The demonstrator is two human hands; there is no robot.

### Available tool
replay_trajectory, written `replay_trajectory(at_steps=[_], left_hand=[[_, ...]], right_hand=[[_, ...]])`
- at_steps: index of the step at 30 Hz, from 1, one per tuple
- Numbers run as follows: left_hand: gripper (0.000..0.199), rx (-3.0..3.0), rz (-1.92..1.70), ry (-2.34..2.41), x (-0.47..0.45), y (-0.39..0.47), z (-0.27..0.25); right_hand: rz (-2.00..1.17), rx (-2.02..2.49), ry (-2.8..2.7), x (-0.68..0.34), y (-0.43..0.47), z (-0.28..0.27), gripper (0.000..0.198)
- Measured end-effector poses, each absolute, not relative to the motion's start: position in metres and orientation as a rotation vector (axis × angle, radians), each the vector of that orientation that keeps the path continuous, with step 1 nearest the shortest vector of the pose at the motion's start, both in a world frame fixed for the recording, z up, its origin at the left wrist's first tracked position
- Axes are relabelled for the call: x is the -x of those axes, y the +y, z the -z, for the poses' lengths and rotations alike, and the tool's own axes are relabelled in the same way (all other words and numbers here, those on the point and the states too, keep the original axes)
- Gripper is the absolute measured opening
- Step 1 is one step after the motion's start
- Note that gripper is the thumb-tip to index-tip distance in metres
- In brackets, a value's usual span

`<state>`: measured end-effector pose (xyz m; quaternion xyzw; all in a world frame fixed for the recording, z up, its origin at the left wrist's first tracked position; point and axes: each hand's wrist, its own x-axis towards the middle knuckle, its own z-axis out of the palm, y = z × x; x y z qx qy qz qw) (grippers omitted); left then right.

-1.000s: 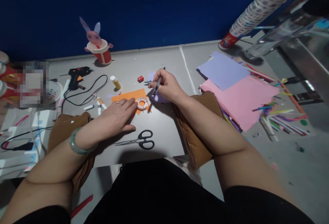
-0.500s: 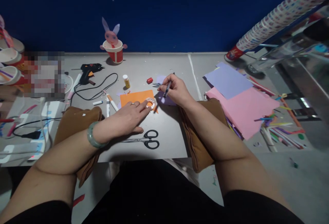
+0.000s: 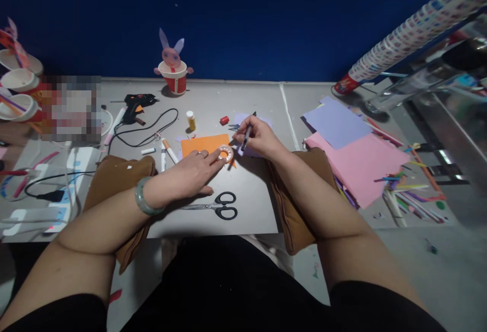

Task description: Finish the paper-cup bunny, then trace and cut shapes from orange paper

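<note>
My left hand [image 3: 192,172] lies flat with its fingers stretched over an orange sheet of paper [image 3: 198,143]. Its fingertips touch a whitish ring with small marks [image 3: 228,151] at the sheet's right end. Just right of the ring, my right hand [image 3: 262,138] is closed around a dark pen [image 3: 247,137], which is held slanted. Pale purple paper [image 3: 262,121] shows behind and below that hand. Black-handled scissors [image 3: 224,205] lie nearer to me, blades pointing left, partly under the left wrist. A red cap [image 3: 224,120] and a yellow glue bottle [image 3: 190,121] stand behind the orange sheet.
A black glue gun [image 3: 137,106] with its cable and a rabbit-topped paper cup [image 3: 177,80] stand at the back. Brown cushions [image 3: 306,200] lie under both forearms. Pink [image 3: 365,164] and purple sheets lie at right, near a long cup stack [image 3: 414,32].
The view has shifted slightly, so objects at left sit farther right. Both hands keep nearly the same place, the right with the pen, the left on the ring and paper.
</note>
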<state>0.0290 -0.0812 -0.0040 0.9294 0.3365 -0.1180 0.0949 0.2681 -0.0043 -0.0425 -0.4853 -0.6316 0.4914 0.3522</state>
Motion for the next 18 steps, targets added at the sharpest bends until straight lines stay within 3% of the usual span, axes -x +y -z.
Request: replay_trajectory(at_steps=[18], left_hand=[[0.083, -2.715, 0.35, 0.985, -0.029, -0.081, 0.001]], right_hand=[[-1.173, 1.097, -2.199, -0.268, -0.017, 0.034, 0.038]])
